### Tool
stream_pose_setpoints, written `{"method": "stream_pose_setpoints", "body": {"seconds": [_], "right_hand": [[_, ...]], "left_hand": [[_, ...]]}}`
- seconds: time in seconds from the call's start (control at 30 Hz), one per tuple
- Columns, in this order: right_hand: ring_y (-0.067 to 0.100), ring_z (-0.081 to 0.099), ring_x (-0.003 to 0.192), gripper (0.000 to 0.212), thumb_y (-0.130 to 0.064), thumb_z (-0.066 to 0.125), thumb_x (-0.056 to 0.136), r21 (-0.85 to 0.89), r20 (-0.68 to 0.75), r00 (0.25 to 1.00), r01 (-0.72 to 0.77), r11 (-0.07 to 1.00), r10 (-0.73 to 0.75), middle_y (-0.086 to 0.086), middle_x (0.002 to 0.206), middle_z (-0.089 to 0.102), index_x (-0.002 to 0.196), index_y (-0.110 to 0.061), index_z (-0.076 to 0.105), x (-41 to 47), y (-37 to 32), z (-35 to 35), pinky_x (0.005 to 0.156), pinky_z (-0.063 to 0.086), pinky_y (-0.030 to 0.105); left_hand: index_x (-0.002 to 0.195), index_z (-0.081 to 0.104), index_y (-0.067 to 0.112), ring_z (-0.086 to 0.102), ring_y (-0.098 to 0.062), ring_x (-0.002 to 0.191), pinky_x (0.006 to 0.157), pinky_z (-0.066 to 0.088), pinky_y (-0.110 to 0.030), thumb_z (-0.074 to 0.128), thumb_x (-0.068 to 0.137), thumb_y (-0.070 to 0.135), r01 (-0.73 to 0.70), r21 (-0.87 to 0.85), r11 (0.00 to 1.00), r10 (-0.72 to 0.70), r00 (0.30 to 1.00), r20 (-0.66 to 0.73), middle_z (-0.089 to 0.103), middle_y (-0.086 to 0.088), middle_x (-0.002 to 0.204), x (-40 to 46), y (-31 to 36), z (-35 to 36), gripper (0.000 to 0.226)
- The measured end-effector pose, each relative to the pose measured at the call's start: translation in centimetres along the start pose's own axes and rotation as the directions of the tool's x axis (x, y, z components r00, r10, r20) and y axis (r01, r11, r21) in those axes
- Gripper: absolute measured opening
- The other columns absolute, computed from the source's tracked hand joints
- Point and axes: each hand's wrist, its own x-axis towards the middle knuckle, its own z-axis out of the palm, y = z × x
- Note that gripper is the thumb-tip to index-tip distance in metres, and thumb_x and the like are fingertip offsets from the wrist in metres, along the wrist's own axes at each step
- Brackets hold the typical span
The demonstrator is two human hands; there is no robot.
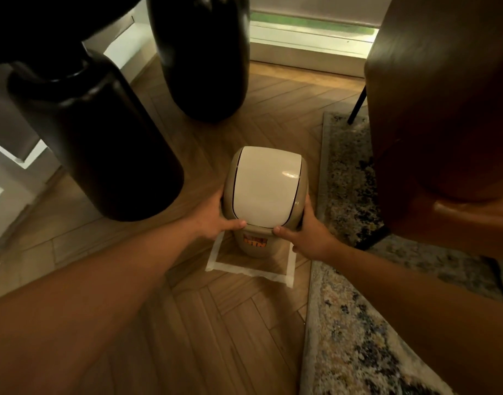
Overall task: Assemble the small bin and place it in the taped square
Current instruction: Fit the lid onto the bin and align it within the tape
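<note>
A small beige bin (254,248) with a white swing lid (264,185) stands upright on the wooden floor, inside a square of white tape (249,271). An orange label shows on its near side. My left hand (216,216) grips the lid's left edge, thumb on the near rim. My right hand (307,233) grips the right edge the same way. The tape's near and side strips are visible; the far strip is hidden behind the bin.
Two tall black vases (99,132) (200,52) stand to the left and behind the bin. A brown leather chair (444,109) with a dark leg (357,104) is at the right, on a patterned rug (355,323). A window sill (307,44) lies beyond.
</note>
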Motion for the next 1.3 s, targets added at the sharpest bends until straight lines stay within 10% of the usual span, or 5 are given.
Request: {"method": "stream_pose_setpoints", "body": {"seconds": [0.27,0.47,0.87,1.2,1.3], "right_hand": [[0.022,0.026,0.152,0.134,-0.05,0.091,0.072,-0.255,-0.033,0.997,0.064,0.965,-0.075,0.005,0.168,0.024,0.166,-0.029,-0.002,0.3,-0.1,-1.5,0.122,0.03,0.044],[0.004,0.032,0.149,0.12,-0.02,0.092,0.076,-0.094,-0.042,0.981,0.183,0.979,-0.188,-0.007,0.163,0.034,0.163,-0.036,0.011,-0.4,-0.2,-1.2,0.121,0.033,0.037],[0.001,0.044,0.129,0.095,-0.012,0.085,0.085,-0.027,-0.124,0.991,0.05,0.998,-0.053,-0.006,0.148,0.054,0.162,-0.025,0.031,-1.2,0.2,0.4,0.087,0.038,-0.001],[0.02,0.031,0.152,0.109,-0.023,0.089,0.08,-0.207,-0.12,0.972,0.174,0.963,-0.201,0.004,0.163,0.029,0.164,-0.024,0.021,-2.3,-0.2,-0.1,0.12,0.037,0.044],[0.003,0.033,0.149,0.111,-0.022,0.09,0.078,-0.133,-0.127,0.955,0.25,0.959,-0.266,-0.005,0.163,0.034,0.161,-0.041,0.02,-2.5,-0.4,0.0,0.116,0.039,0.025]], "left_hand": [[0.158,0.017,0.04,0.04,-0.018,0.144,0.115,0.041,-0.045,0.092,0.065,0.047,-0.038,0.055,0.998,0.042,0.997,-0.07,0.04,0.006,0.156,-0.8,-0.8,0.0,0.12],[0.146,0.002,0.07,0.031,-0.004,0.145,0.117,0.035,-0.039,0.086,0.062,0.057,-0.14,0.058,0.988,0.144,0.986,-0.08,0.029,0.028,0.154,-1.8,-1.1,0.0,0.119],[0.155,0.022,0.044,0.05,-0.009,0.137,0.113,0.045,-0.042,0.087,0.075,0.016,-0.108,-0.039,0.993,0.105,0.992,-0.072,0.048,0.025,0.143,-2.0,-1.7,0.4,0.107],[0.157,0.022,0.034,0.044,-0.013,0.141,0.113,0.044,-0.04,0.088,0.066,0.048,-0.114,-0.026,0.993,0.11,0.989,-0.103,0.039,0.005,0.159,-2.6,-1.0,0.0,0.114],[0.154,0.034,0.031,0.052,-0.007,0.133,0.111,0.047,-0.041,0.087,0.073,0.036,-0.131,-0.029,0.991,0.128,0.988,-0.089,0.052,0.007,0.148,-2.6,-1.3,0.3,0.097]]}}
